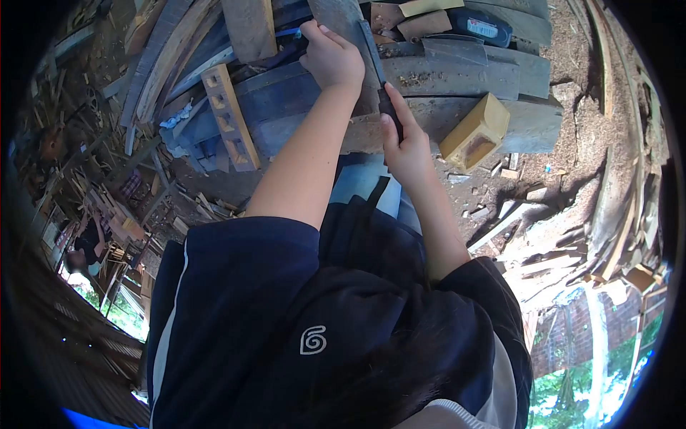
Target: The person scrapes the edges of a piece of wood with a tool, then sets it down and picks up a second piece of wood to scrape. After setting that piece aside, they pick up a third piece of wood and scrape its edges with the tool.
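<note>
My left hand [333, 58] is closed in a fist at the edge of a grey board [334, 10] on the wooden bench [457, 79]. A thin bluish piece shows beside its fingers; I cannot tell what is in the grip. My right hand [407, 146] is wrapped round the black handle of a long flat dark metal tool [371, 61]. The tool's narrow length runs up along the board's right side, close to my left hand. Right of my right hand, a yellowish wooden block [477, 132] with a hollow in its side sits at the bench edge.
A wooden bar with several square recesses [230, 118] leans across the bench at left. A dark bottle-like object with a white label [481, 27] lies among wood offcuts [427, 23]. Scrap wood and shavings cover the ground [529, 214]. Another person [89, 243] is far left.
</note>
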A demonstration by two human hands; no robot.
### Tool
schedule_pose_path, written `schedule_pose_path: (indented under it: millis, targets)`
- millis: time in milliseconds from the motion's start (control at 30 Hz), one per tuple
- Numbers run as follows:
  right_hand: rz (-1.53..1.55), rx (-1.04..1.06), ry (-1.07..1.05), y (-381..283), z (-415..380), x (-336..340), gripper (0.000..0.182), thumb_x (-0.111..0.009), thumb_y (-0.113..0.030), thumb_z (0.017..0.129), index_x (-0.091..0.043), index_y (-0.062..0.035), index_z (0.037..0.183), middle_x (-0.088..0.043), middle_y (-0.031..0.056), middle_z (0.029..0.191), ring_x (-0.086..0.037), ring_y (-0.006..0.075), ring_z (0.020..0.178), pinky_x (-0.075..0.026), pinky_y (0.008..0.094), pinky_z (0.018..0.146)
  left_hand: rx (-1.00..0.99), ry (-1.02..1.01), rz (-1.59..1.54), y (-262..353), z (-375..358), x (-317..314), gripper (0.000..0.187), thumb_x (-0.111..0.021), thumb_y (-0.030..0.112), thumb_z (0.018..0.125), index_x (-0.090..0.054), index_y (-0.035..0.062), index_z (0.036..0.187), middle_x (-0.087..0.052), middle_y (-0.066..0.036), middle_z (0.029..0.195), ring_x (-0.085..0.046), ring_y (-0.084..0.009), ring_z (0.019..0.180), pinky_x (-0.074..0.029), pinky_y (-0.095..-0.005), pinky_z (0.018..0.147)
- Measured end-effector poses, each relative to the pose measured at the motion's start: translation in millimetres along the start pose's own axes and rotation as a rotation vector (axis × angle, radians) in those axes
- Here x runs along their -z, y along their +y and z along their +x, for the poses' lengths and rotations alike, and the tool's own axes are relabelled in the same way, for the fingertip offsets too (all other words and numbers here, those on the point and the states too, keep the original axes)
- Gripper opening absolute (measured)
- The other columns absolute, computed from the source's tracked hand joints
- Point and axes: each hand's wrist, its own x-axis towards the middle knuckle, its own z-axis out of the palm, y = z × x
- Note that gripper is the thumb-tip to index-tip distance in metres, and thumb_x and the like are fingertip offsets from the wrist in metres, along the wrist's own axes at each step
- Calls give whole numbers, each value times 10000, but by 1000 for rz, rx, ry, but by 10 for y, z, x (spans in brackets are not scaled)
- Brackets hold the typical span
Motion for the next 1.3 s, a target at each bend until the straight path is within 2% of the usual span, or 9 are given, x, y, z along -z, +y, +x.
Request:
schedule_pose_path:
  millis: [67,167,233,733,967,1067,1133,1267,1300]
  targets:
    - [-20,-70,-25,55,-50,41,511,-553,-172,1043,-450,-176,1543,-677,284,1244,-666,433,1158,-542,425,949,2,-7,-11,23,14,7,170,-329,155,1076,-418,67,1191,-708,-184,861,-666,-433,820,-395,-521,853]
    - [-67,122,72,391,-184,24,512,-556,-177,1047,-449,-182,1547,-690,275,1226,-695,413,1114,-555,407,912,-22,14,4,6,14,3,201,-307,222,1091,-384,99,1229,-708,-268,906,-659,-528,880,-475,-608,812]
    - [-51,31,46,417,-281,58,513,-554,-173,1049,-445,-186,1550,-688,269,1237,-708,400,1091,-562,399,894,11,-8,8,36,10,12,164,-322,158,1078,-413,75,1186,-708,-179,864,-669,-419,814,-397,-507,856]
    - [-186,297,119,374,-112,44,514,-587,-162,1029,-478,-187,1530,-696,272,1210,-736,392,1018,-567,385,861,-32,-15,21,-24,29,-19,151,-340,145,1068,-400,67,1183,-699,-185,836,-662,-436,800,-395,-534,825]
    - [10,77,43,319,-131,-20,527,-598,-145,1012,-482,-177,1526,-688,297,1199,-702,442,1056,-570,415,870,-58,-44,-6,-63,27,-3,136,-336,149,1070,-391,68,1166,-691,-191,823,-653,-452,791,-389,-544,830]
    - [106,42,7,246,-132,13,517,-593,-145,1016,-485,-168,1521,-733,267,1072,-743,415,925,-587,429,802,-59,-51,-7,-46,33,13,140,-322,157,1077,-371,70,1176,-694,-193,839,-650,-459,797,-388,-548,841]
    - [-238,156,82,100,-116,81,489,-573,-156,1033,-488,-141,1514,-767,193,944,-756,351,765,-594,417,749,-27,-71,-41,-22,52,27,142,-302,170,1086,-347,74,1181,-693,-201,850,-648,-465,809,-391,-548,870]
    - [-277,305,128,213,-58,138,473,-558,-173,1048,-486,-134,1514,-725,90,734,-686,231,579,-576,382,593,-26,-64,-65,-21,54,25,139,-290,178,1092,-334,78,1178,-689,-212,853,-644,-473,814,-388,-546,904]
    - [-19,64,-34,53,-88,202,483,-544,-208,1059,-461,-157,1533,-675,76,695,-638,205,527,-536,355,519,-10,-88,-66,-15,57,46,187,-283,212,1096,-329,81,1222,-672,-273,956,-634,-516,905,-434,-569,875]
